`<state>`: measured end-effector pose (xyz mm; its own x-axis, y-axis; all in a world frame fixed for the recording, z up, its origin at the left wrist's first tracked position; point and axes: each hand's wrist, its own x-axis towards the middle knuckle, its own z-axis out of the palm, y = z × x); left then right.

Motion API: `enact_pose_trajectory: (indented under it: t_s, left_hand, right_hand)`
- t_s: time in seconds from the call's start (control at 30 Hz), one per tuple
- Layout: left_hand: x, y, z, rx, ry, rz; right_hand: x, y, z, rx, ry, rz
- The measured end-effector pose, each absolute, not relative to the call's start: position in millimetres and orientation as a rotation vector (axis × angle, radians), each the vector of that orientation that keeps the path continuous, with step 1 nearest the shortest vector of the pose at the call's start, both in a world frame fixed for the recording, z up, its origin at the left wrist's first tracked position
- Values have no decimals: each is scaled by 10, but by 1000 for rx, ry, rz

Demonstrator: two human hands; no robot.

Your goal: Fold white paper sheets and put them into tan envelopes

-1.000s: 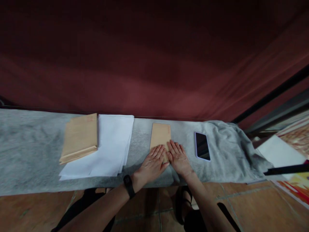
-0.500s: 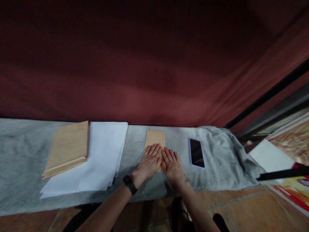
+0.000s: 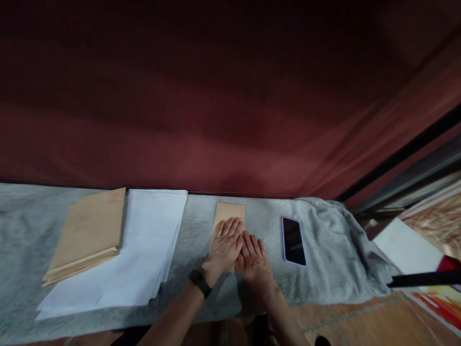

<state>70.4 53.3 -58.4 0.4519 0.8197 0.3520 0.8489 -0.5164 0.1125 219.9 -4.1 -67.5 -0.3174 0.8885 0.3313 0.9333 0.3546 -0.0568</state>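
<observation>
A brown paper envelope (image 3: 230,210) lies flat on the grey cloth, partly hidden under my hands. My left hand (image 3: 225,242) rests palm down on it with fingers stretched out. Beside it, touching or nearly so, my right hand (image 3: 255,259) lies palm down along the envelope's right edge, fingers extended. Over to the left, a stack of brown envelopes (image 3: 90,226) sits on top of several white paper sheets (image 3: 153,240).
A phone (image 3: 293,241) with a dark screen and pale purple edge lies to the right. Grey cloth (image 3: 324,259) covers the narrow surface. Dark red fabric (image 3: 216,158) hangs behind it. Papers and a black bar (image 3: 425,278) are at far right.
The whole view has shifted, so things sit slightly lower. My left hand has moved a little up the envelope relative to my right, which is now lower along its edge.
</observation>
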Motion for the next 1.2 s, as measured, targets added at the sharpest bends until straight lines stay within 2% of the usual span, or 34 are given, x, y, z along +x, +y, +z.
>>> enact_pose_trajectory:
  t_s: [0.37,0.73,1.2]
  left_hand:
    - [739,551,-515,-2576,-1558,-550]
    - [688,552,-527,-2494,-1775,-382]
    - [485,348,-512,-2560,-1644,-427]
  right_hand:
    - [2222,-40,-636,-1627,-2365,-138]
    - [2288,-64,-559,-1578,-2324,-46]
    - [2345,-53,-520,-1635,-2400,53]
